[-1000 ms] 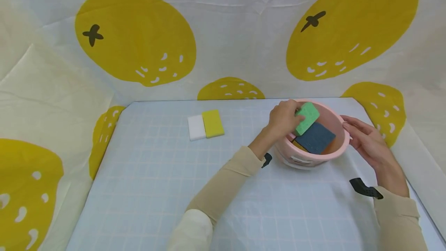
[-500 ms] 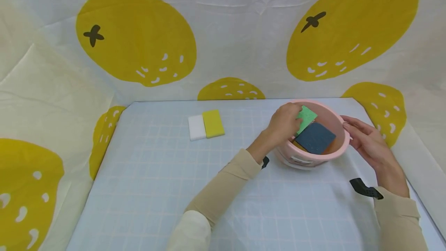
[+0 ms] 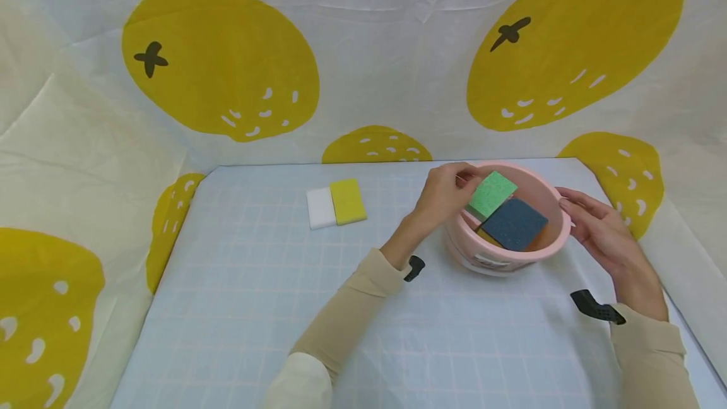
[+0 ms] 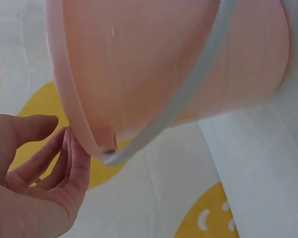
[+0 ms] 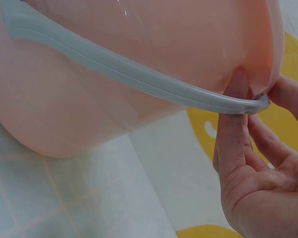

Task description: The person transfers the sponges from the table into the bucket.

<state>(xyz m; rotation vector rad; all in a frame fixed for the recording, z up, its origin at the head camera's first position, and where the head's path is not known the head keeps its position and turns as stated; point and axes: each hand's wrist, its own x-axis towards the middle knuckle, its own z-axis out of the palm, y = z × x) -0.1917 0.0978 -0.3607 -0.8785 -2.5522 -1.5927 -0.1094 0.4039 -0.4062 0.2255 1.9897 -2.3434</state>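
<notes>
A pink bucket (image 3: pixel 559 242) with a pale grey-blue handle (image 5: pixel 124 72) stands at the table's right. Inside it lie a green sponge (image 3: pixel 491 194) and a dark blue sponge-like block (image 3: pixel 515 226), overlapping, with a bit of yellow-orange showing beneath. My left hand (image 3: pixel 443 194) is at the bucket's left rim beside the green sponge. In the left wrist view its fingertips are right at the rim, the thumb apart, nothing gripped. My right hand (image 3: pixel 610 238) pinches the opposite rim by the handle's end, one finger under the rim and the thumb at its edge.
A white block (image 3: pixel 321 208) and a yellow block (image 3: pixel 348 201) lie side by side on the light blue checked tabletop (image 3: pixel 238 283), left of the bucket. Behind the table hangs a white cloth (image 3: pixel 392 62) printed with large yellow fruit.
My left hand has lowered the green sponge into the bucket and let it go, then drawn back left to the rim. The right hand has stayed on the rim.
</notes>
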